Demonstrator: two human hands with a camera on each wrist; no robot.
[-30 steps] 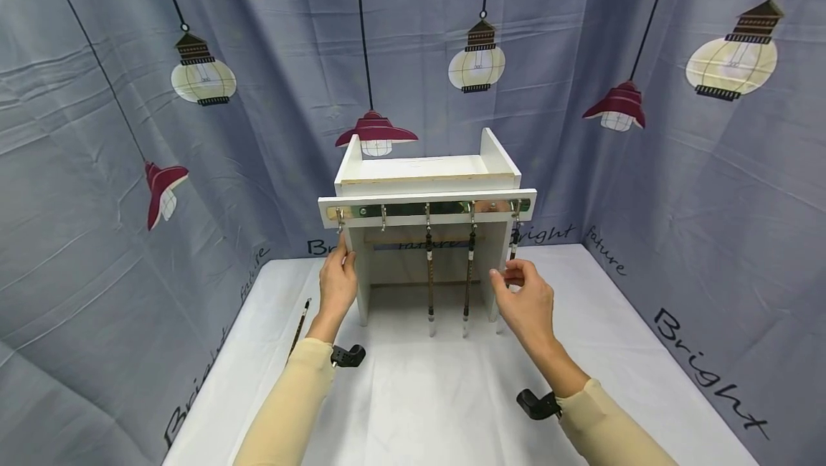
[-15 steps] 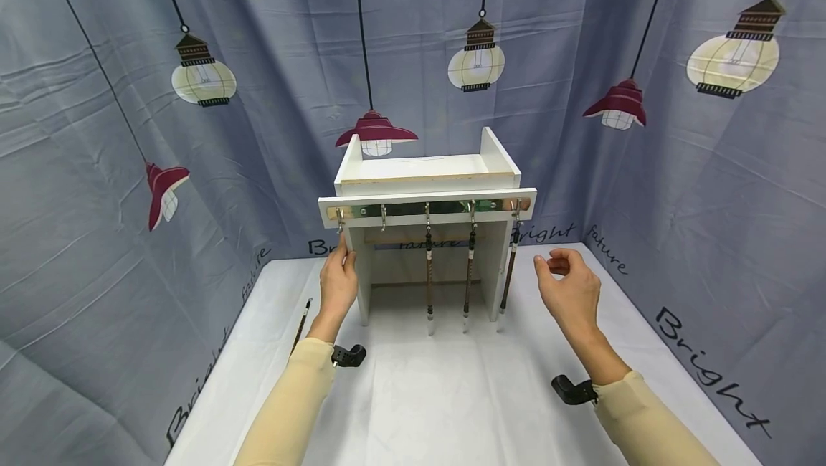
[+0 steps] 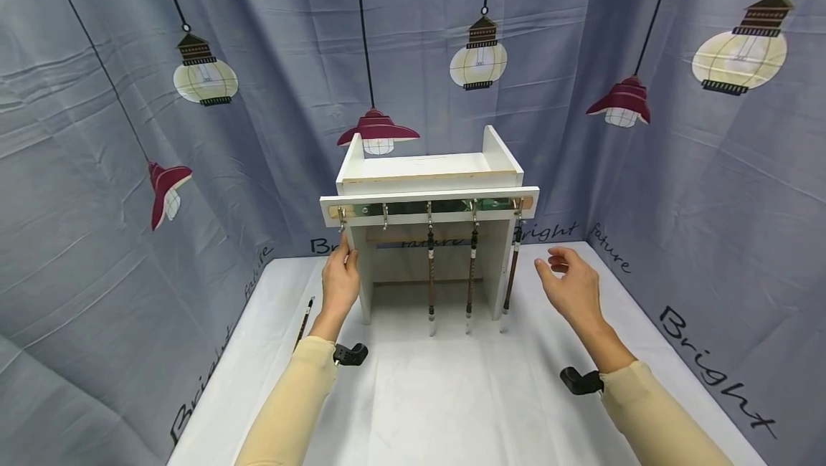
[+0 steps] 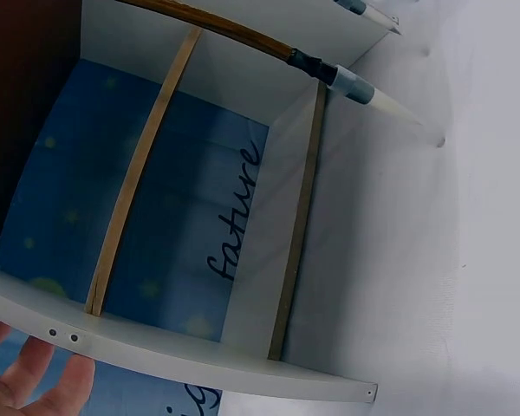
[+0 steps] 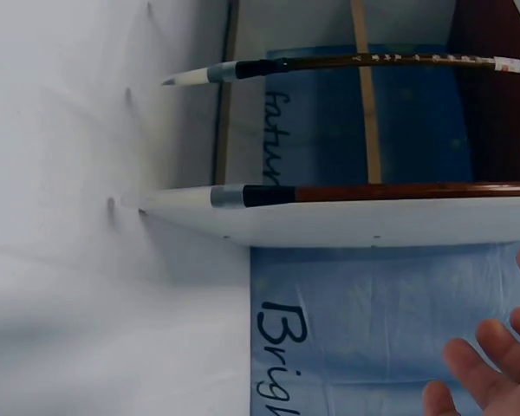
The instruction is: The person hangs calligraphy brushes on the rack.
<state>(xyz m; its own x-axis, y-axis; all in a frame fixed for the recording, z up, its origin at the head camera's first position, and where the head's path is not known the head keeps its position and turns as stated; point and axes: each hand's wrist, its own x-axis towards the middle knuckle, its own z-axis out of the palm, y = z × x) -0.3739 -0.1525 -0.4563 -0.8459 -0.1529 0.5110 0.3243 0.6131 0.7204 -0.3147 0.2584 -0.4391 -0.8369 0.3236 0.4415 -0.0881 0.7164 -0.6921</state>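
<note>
A white wooden rack (image 3: 429, 219) stands on the table, its front bar carrying a row of metal hooks. Three calligraphy brushes hang tip down: one from the middle hook (image 3: 431, 272), one to its right (image 3: 471, 272), and a brown one (image 3: 513, 272) from the rightmost hook. My left hand (image 3: 340, 283) is by the left side panel, its fingertips right at the panel's edge (image 4: 182, 355) in the left wrist view. Right of the rack, my right hand (image 3: 573, 290) hovers with fingers loosely bent, holding nothing. In the right wrist view, its fingers (image 5: 494, 364) are apart from the brown brush.
Another brush (image 3: 303, 321) lies on the white tablecloth (image 3: 432, 394) left of the rack, partly hidden by my left arm. The two left hooks (image 3: 385, 216) bear no brush. A blue-grey curtain (image 3: 290, 129) with printed lamps surrounds the table.
My right hand has let go of the brown brush on the rightmost hook and moved off to the right. The left hand has stayed at the side panel.
</note>
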